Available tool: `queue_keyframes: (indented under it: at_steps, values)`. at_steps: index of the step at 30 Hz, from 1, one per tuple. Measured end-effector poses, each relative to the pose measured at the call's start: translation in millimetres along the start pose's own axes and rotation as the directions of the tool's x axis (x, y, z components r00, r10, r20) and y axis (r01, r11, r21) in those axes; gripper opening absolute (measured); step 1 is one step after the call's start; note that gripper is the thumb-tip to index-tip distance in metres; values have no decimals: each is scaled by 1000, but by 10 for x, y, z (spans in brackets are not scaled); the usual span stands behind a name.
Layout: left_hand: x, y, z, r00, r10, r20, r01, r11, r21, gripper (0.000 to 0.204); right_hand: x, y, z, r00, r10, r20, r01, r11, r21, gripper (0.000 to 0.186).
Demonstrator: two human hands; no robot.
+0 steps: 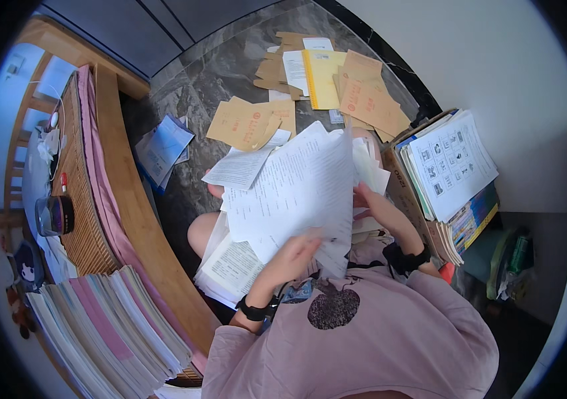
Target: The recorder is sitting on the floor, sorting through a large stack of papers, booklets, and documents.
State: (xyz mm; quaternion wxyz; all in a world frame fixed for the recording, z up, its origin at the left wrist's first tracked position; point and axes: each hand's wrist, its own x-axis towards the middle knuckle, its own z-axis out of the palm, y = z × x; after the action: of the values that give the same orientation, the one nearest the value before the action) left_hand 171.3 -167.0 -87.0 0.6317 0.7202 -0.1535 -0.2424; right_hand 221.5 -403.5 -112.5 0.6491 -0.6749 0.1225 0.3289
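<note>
Large white printed sheets [290,189] stand tilted over my lap, their right part curving upward. At their right edge my right hand [371,201] is closed on the paper, some fingertips hidden by it. My left hand [295,258] is at the lower edge of the sheets; its fingers are smeared by motion, so their grip is unclear. Beneath lies a stack of printed pages [233,268] on my left leg. A smaller printed sheet [238,167] lies just beyond, and more loose white papers [369,166] rest by my right knee.
Brown envelopes [247,125] and a yellow notebook [322,80] lie ahead on the dark marble floor. Blue booklets [164,151] are by the wooden bed frame [120,159]. A cardboard box [400,186] of papers and books stands at right. Stacked books [110,326] sit at lower left.
</note>
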Motion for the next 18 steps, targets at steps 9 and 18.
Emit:
queue_keyframes:
  at_steps: [9, 18]
  values:
    - [-228, -216, -214, 867, -406, -289, 64, 666, -743, 36, 137, -36, 105, 989, 44, 145, -100, 906, 411, 37]
    - [-324, -518, -176, 847, -487, -212, 318, 784, -533, 28, 206, 57, 7, 934, -263, -241, 282, 958, 50, 24]
